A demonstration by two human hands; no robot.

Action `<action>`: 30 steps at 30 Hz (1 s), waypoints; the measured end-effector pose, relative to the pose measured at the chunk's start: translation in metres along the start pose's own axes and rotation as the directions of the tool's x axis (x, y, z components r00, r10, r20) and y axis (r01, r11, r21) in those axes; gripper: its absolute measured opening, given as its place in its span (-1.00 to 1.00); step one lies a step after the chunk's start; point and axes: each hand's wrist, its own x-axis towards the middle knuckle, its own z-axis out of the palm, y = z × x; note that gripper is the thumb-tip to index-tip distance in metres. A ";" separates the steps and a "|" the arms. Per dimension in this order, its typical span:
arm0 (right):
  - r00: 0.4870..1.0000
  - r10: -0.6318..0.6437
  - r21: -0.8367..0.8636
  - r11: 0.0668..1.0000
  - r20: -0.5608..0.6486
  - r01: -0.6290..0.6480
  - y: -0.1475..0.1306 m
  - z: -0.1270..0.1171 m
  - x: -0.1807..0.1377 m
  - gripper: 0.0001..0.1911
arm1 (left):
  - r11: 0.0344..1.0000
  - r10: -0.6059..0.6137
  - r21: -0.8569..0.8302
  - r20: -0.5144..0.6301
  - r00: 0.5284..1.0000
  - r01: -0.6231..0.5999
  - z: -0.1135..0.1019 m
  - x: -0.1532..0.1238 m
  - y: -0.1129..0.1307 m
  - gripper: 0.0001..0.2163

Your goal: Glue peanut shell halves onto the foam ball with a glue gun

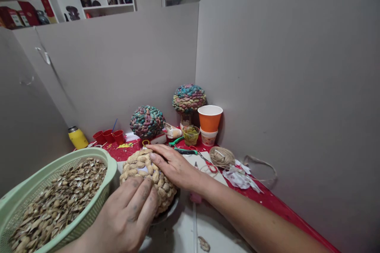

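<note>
A ball covered in peanut shells (139, 162) rests in a dark, shallow bowl (170, 211) in front of me. A pale bare patch (144, 170) shows among the shells on its top. My right hand (175, 168) lies across the ball's upper right side with its fingers stretched out. On the near side, my left hand (127, 209) is closed, fingers together and tips bent down against the ball; whatever they hold is hidden. Close by on the left stands a green basket (111, 166) full of peanut shell halves (65, 201).
Two coloured shell balls (147, 121) (189, 98) stand at the back. Nearby are an orange cup (210, 120), red cups (118, 137), a yellow jar (77, 138), pliers (185, 151), red-handled scissors (211, 167), twine (222, 157) and crumpled tissue (240, 178). Grey partitions (285, 87) enclose the table.
</note>
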 end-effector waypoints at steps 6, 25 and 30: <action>1.000 0.002 -0.017 1.000 -0.012 -0.002 -0.002 0.000 -0.001 -0.55 | 0.997 0.023 -0.073 0.033 0.999 -0.021 0.000 -0.008 -0.004 -0.67; 0.999 -0.006 -0.056 0.998 -0.044 0.004 -0.012 0.000 -0.005 -0.56 | 0.921 -0.368 -0.142 0.000 0.930 0.364 0.000 0.010 0.003 -0.90; 0.998 -0.018 -0.071 0.997 -0.056 0.014 -0.011 0.001 -0.005 -0.59 | 0.907 -0.391 -0.172 0.003 0.921 0.385 -0.003 0.017 0.006 -0.89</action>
